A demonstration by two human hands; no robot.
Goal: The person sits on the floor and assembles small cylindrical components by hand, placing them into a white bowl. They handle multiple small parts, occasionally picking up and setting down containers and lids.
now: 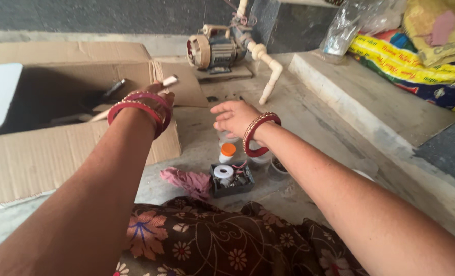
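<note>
My left hand [162, 91] reaches over the edge of an open cardboard box [59, 148] and grips a slim pale stick-like tool [169, 80]; red bangles circle that wrist. My right hand [233, 117] hovers open, palm down, fingers pointing left, above a small bottle with an orange cap [227, 152] and holds nothing. Below it sits a small dark tray [231, 180] with a white tape roll and small parts. A pink cloth [186, 180] lies left of the tray. Much of the left hand is hidden behind its wrist.
A water pump [213, 49] with a cream pipe [268, 71] stands at the back. A concrete step [370, 102] rises on the right, with printed sacks [416, 66] on it. Clear plastic cups [277, 168] sit by the tray. A floral cloth [222, 245] covers my lap.
</note>
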